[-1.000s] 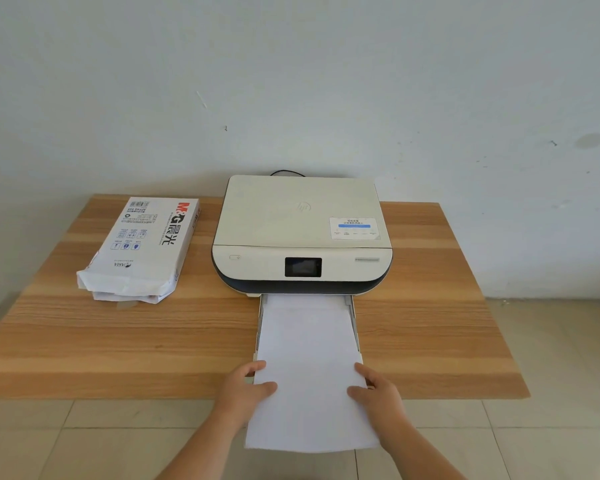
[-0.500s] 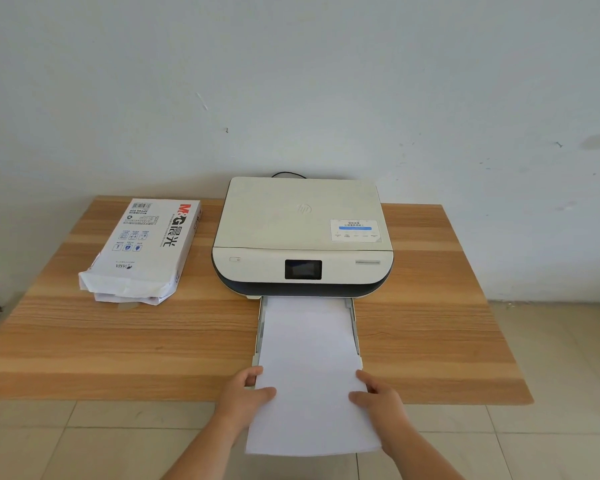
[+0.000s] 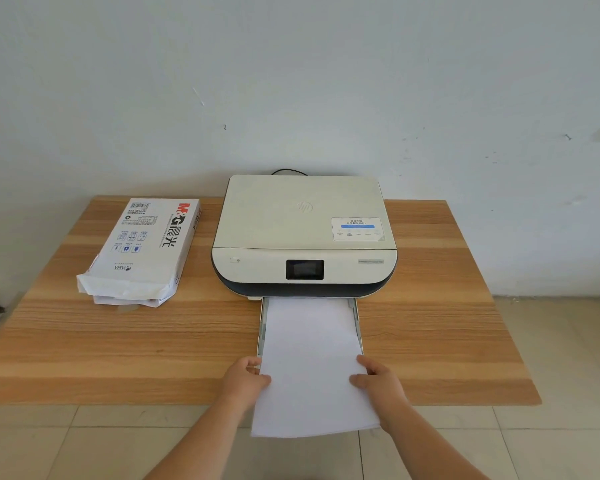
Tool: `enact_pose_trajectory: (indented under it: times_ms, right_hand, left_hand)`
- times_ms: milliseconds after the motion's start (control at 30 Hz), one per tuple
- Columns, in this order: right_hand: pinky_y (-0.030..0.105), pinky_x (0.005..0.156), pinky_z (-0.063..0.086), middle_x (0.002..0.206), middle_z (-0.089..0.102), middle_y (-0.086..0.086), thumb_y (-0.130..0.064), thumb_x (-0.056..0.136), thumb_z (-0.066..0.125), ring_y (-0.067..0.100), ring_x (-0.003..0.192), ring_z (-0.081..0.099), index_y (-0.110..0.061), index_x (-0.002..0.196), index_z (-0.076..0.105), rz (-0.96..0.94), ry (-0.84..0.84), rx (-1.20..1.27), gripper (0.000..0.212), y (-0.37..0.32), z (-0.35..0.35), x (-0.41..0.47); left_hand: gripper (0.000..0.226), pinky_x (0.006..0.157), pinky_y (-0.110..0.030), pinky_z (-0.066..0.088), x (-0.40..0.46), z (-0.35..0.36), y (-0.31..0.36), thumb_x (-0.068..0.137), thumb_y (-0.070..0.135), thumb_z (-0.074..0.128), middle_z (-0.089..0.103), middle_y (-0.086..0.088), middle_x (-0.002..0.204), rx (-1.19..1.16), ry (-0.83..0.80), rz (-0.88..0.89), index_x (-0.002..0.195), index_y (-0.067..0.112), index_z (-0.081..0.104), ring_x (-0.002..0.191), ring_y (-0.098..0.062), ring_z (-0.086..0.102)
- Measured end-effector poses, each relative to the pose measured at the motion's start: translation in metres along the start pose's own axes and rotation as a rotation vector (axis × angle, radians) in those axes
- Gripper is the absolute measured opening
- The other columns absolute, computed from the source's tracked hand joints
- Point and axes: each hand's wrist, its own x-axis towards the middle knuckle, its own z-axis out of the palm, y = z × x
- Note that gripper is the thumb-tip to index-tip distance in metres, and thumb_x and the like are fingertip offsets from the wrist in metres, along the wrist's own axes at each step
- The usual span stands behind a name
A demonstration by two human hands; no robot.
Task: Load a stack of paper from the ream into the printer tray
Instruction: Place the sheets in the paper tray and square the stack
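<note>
You've slid the paper stack (image 3: 310, 362) deeper into the tray (image 3: 262, 327) — both hands, left (image 3: 245, 379) and right (image 3: 378, 384), moved forward with it.

A plain room: your wooden table against a pale wall, over a tiled floor.

You face a wall (image 3: 291, 81) painted a flat pale grey-white, marked with small scuffs, dark specks and a faint smudge far up and to the right of where your hands are. The table (image 3: 447, 323) in front of you has a light wood-grain top in striped bands, its back edge against the wall and its front edge running just under your wrists. Below and to either side of your arms you see the floor (image 3: 551, 445), laid in large beige tiles with thin grout lines. Light is soft and even, with only a gentle shadow along the wall above the table's left end.
</note>
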Motion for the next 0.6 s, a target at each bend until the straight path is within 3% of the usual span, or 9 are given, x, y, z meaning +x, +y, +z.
enact_pose_trajectory:
  times_ms: [167,400,500,600]
  right_hand:
    - [0.041,0.080,0.058,0.134,0.055,0.008,0.001,0.082,0.065,0.027,0.090,0.069,-0.017,0.138,0.049,0.014,0.002,-0.011,0.060,-0.013,0.002,0.010]
    - [0.041,0.082,0.058,0.133,0.055,0.010,-0.006,0.085,0.068,0.026,0.091,0.066,-0.019,0.139,0.048,-0.009,0.051,-0.175,0.059,-0.034,0.016,0.016]
    - [0.035,0.084,0.054,0.134,0.053,0.009,-0.021,0.084,0.071,0.024,0.099,0.061,-0.019,0.140,0.046,-0.043,0.072,-0.373,0.061,-0.045,0.025,0.017]
    - [0.034,0.091,0.050,0.139,0.048,0.009,-0.033,0.084,0.071,0.026,0.114,0.055,-0.019,0.143,0.041,-0.072,0.076,-0.540,0.068,-0.050,0.035,0.020]
  left_hand:
    - [0.031,0.079,-0.037,0.055,0.008,0.000,0.007,0.079,0.004,0.065,0.063,-0.006,0.101,0.028,0.016,-0.017,0.107,0.014,0.062,0.087,-0.024,0.064]
    - [0.040,0.073,-0.020,0.045,0.023,-0.002,0.021,0.084,0.011,0.065,0.057,-0.002,0.105,0.268,-0.005,0.133,0.123,0.008,0.058,0.094,-0.016,0.054]
    - [0.054,0.090,-0.025,0.043,0.026,-0.002,0.028,0.085,0.024,0.067,0.055,-0.008,0.124,0.346,-0.053,0.191,0.134,0.008,0.049,0.110,-0.020,0.053]
    - [0.063,0.097,-0.029,0.042,0.028,-0.001,0.032,0.085,0.031,0.067,0.047,-0.008,0.137,0.425,-0.086,0.241,0.138,0.012,0.042,0.121,-0.022,0.048]
